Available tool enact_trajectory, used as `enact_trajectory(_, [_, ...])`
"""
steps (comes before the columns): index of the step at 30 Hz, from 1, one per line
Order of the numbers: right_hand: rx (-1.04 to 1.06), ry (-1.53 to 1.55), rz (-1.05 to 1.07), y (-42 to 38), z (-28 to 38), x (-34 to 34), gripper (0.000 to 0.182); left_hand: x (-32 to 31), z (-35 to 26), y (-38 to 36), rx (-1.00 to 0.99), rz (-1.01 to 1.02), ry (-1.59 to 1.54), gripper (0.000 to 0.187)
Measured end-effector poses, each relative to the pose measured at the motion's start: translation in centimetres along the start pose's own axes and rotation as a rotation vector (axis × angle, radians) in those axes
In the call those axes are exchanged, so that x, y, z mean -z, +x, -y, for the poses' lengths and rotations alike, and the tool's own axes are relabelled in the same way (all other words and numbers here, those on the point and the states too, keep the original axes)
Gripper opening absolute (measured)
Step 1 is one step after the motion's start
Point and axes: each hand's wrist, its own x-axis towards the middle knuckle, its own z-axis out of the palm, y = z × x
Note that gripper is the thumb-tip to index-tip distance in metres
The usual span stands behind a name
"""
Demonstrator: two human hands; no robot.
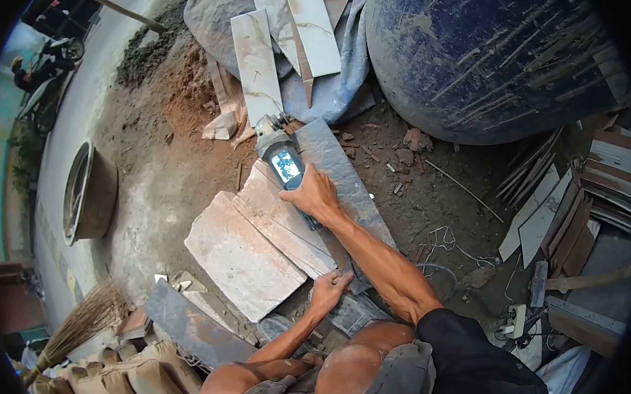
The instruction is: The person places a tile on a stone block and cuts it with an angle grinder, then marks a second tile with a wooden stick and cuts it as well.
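An angle grinder [284, 162] with a blue and grey body lies under my right hand [314, 194], whose fingers wrap round it. Its metal head points away from me, at the edge of a long grey slab [345, 177]. My left hand [330, 290] is closed at the near end of the slabs, by my shoe; what it pinches, if anything, is too small to make out. Two rough pinkish-white stone slabs [243, 254] lie side by side to the left of the grinder.
A big blue drum [482, 63] stands at the back right. White marbled tile strips [257, 67] lie on a tarp beyond the grinder. At left are a round tub [99, 192] and a broom [84, 320]. Tile pieces and a power socket [516, 321] are at right.
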Motion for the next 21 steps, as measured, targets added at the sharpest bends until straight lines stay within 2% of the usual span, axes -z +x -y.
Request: enact_trajectory(21, [-0.008,-0.004,-0.01,-0.1,0.1,-0.2,0.075,-0.6,2.0,0.8,-0.012,-0.017,-0.102,0.036])
